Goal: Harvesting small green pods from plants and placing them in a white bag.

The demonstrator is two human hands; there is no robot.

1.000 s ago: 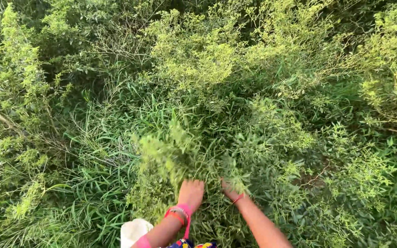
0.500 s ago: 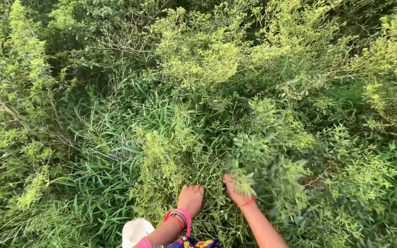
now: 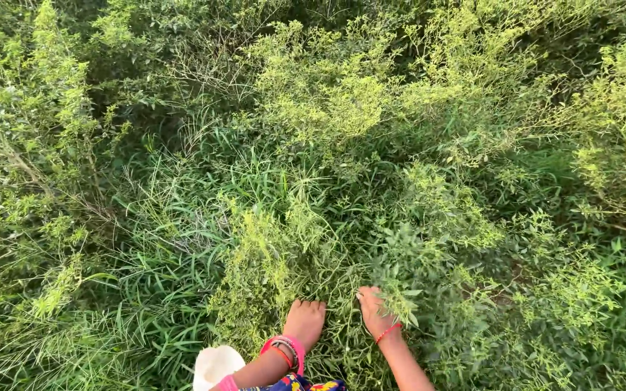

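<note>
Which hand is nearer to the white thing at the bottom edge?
Left. The left hand is just above and right of the white thing; the right hand is further right, in the plants.

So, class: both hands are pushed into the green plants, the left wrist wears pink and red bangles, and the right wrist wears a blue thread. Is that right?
Not quite. In the head view the thread on the right hand's wrist is red, not blue. The rest holds: both hands are in the green plants, and the left hand's wrist wears pink and red bangles.
</note>
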